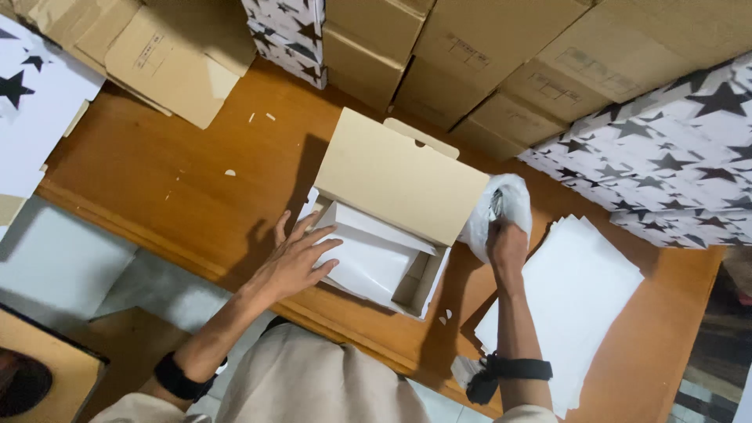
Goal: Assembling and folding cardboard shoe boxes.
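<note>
1. The worktop (188,172) is orange-brown wood, with a few small white scraps scattered on its bare left part.
2. Near its front edge lies an open cardboard box (392,211) — lid raised, white paper inside.
3. Just right of it, a stack of white sheets (580,298) rests flat.
4. Along the back stand plain brown cartons (470,55) and star-printed boxes (666,172) — packed close together.
5. A flattened carton (168,59) lies at the back left.

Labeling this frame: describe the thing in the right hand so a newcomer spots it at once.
Start at the wooden table and find the open cardboard box at its centre, lid raised. Just right of that lid, the right hand grips a crumpled white plastic bag. It is soft and wrinkled, unlike the flat stack of white sheets beside it.
</note>
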